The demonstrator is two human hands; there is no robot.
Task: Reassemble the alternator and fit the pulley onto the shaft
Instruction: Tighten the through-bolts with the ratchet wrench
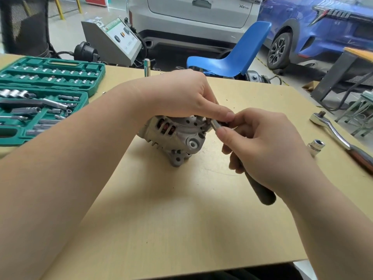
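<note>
While the alternator point(173, 136) sits mid-table point(181, 219), tipped with one end face turned up and toward the right, both hands work at its upper right edge. Left hand point(181, 96) drapes over the top of the housing, fingers curled down, thumb and fingertips pinching near the driver's metal tip: likely steadying the body and guiding the bit onto a fastener. Right hand point(268, 148) grips the driver point(254, 184) by its dark handle, fingers wrapped, index finger stretched along the shank. The driver's long axis runs from lower right up-left into the housing rim. The fastener itself is hidden under the fingers.

Alternator's shaft axis seems to lean from lower left to upper right; the shaft end and the pulley are not visible, so the pulley step looks not yet reached. Judging from this, case bolts are being run in.

Ratchet point(339, 136) and loose socket point(315, 146) lie well apart at the right, green socket set point(40, 98) open at the left.
</note>
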